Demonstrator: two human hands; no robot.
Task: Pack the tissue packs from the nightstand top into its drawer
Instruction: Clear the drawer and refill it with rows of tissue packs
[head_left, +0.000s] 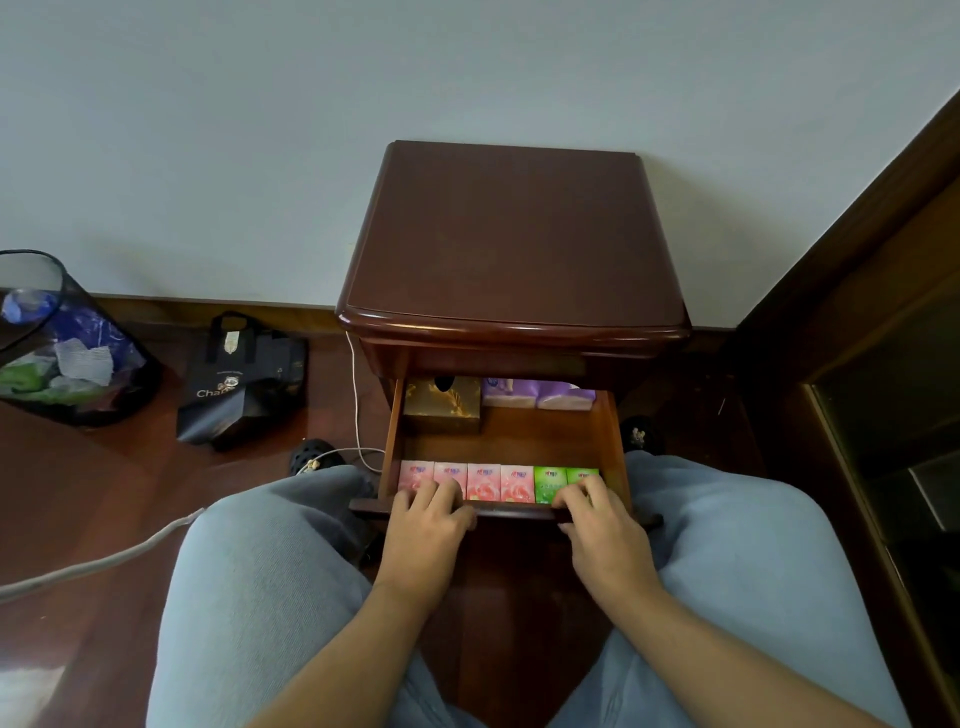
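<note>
The dark wooden nightstand (514, 234) has a bare top, and its drawer (615, 441) is pulled out towards me. Along the drawer's front edge stands a row of tissue packs: several pink packs (483, 480) on the left and two green packs (549, 480) on the right. My left hand (423, 530) grips the drawer front, fingers hooked over the lip onto the leftmost pink packs and thumb on the front face. My right hand (605, 535) grips the front the same way, fingers over the rightmost green pack.
At the drawer's back lie a gold tissue box (441, 397) and purple tissue packs (540, 392). A mesh bin (52, 338), a black bag (239, 379) and a white cable (356, 395) are on the floor to the left. A dark cabinet (883, 415) stands right. My knees flank the drawer.
</note>
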